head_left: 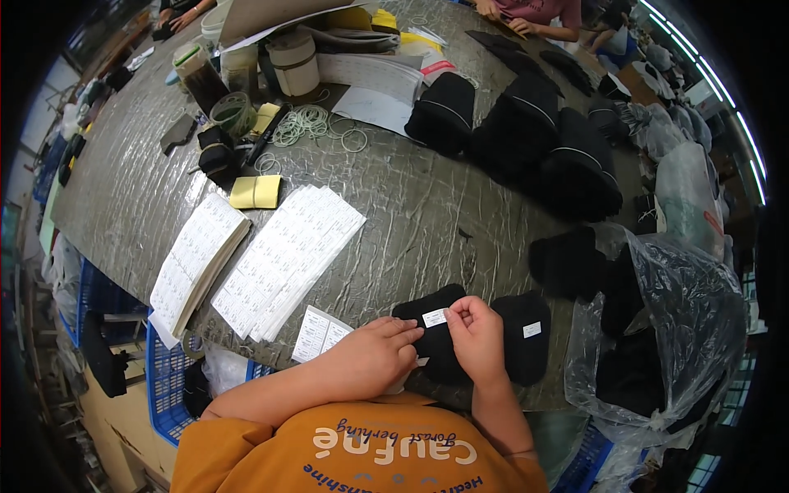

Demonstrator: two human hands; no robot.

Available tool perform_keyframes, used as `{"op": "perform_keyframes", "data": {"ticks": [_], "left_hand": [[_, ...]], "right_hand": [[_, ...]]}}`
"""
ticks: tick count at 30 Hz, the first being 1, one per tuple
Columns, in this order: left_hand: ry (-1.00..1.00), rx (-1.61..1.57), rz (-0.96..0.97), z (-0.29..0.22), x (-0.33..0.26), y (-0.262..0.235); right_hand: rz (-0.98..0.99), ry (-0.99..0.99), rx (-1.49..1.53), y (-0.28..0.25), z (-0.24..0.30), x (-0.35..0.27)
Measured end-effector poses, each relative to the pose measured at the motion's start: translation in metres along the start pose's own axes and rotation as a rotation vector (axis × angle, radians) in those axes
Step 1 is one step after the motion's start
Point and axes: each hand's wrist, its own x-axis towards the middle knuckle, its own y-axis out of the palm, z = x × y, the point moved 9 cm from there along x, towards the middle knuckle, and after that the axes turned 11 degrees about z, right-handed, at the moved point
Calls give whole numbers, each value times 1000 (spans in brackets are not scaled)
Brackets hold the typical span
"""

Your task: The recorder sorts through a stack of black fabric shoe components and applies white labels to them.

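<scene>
— What can't you make out from here?
— The print on the label sheets [288, 259] is too small to read. The right hand [478, 338] covers part of the near black piece [436, 345].
— And far off?
— Another person's hands [503, 15] are cut by the top edge, and the clear bag [682, 329] blurs its dark contents.

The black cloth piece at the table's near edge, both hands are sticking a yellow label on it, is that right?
Not quite. The label is white, not yellow, as the head view shows. The left hand and right hand do press it onto the black cloth piece at the table's near edge.
</scene>
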Motion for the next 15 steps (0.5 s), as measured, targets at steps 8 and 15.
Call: {"op": "perform_keyframes", "data": {"ticks": [8, 15], "left_hand": [[-20, 8, 35, 1, 6, 4], [-36, 107, 78, 1, 9, 9]], "right_hand": [[-9, -18, -53, 0, 7, 0], [-66, -20, 136, -1, -4, -2]]}}
